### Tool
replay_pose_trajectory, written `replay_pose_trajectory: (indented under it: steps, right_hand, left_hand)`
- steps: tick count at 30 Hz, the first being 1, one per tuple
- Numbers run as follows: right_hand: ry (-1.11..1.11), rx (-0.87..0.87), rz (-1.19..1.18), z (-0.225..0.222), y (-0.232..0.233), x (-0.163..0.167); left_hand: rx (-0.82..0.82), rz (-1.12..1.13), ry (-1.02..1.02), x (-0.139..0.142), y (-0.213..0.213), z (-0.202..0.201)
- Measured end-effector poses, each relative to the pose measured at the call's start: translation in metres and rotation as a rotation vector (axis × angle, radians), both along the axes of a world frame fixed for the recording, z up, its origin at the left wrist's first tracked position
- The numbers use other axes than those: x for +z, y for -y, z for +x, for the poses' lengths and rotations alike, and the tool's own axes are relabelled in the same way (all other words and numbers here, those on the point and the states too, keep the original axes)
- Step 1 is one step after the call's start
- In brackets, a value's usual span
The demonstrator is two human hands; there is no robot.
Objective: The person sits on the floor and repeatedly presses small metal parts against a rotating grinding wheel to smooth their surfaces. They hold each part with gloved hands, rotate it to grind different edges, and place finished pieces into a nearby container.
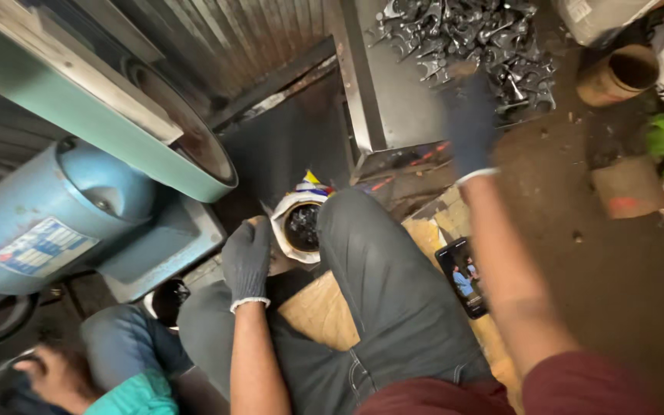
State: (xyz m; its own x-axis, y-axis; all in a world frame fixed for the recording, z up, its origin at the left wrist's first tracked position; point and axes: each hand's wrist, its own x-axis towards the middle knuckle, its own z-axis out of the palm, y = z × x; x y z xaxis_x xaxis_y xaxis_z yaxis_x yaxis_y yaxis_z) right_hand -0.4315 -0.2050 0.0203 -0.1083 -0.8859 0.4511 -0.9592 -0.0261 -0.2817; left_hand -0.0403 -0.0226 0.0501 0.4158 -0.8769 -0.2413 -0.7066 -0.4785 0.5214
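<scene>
Two gloved hands at work. Left hand [246, 260] — fingers curled together, resting against a white-rimmed container [298, 226] of dark contents beside the raised knee [363, 253]. Phone [464, 277] on the floor by the thigh. Right hand [470, 127] — blurred, finger state unclear — reaches toward the metal-parts pile [470, 38] at the tray's [393, 107] far edge.

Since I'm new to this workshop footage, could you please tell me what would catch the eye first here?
The big blue motor with its grinding disc fills the left, beside the seated person's knee. At top centre a heap of shiny metal wrench pieces lies on a steel tray, and the gloved right hand stretches towards it. The gloved left hand rests by a white sack of dark parts.
</scene>
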Motion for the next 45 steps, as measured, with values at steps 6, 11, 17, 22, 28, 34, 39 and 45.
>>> replay_pose_trajectory:
  steps: [6,11,17,22,28,34,39,45]
  right_hand:
    - [-0.187,-0.176,0.136,-0.106,0.018,-0.007]
    - [-0.083,-0.154,0.044,-0.066,0.015,-0.013]
    - [0.053,-0.163,0.240,0.006,-0.017,0.015]
    - [0.181,-0.040,0.262,0.076,-0.025,0.036]
    - [0.006,0.150,-0.023,0.083,-0.022,0.004]
    - [1.012,0.102,-0.265,0.084,-0.005,-0.007]
    - [1.844,0.264,-0.265,0.083,-0.012,0.007]
    - [2.098,0.611,0.099,0.137,-0.088,0.019]
  left_hand:
    - [-0.264,0.094,-0.141,-0.011,0.015,-0.012]
    - [-0.328,0.158,-0.127,-0.006,0.024,-0.019]
    - [-0.353,0.175,-0.056,-0.013,0.005,-0.025]
    - [-0.428,0.259,0.019,-0.012,-0.015,-0.021]
    - [-0.384,0.230,-0.009,-0.016,-0.034,-0.013]
    - [-0.432,0.206,-0.062,-0.016,-0.022,-0.014]
    - [-0.468,0.211,-0.051,-0.007,-0.017,-0.021]
    - [-0.325,-0.320,-0.589,0.011,-0.030,-0.025]
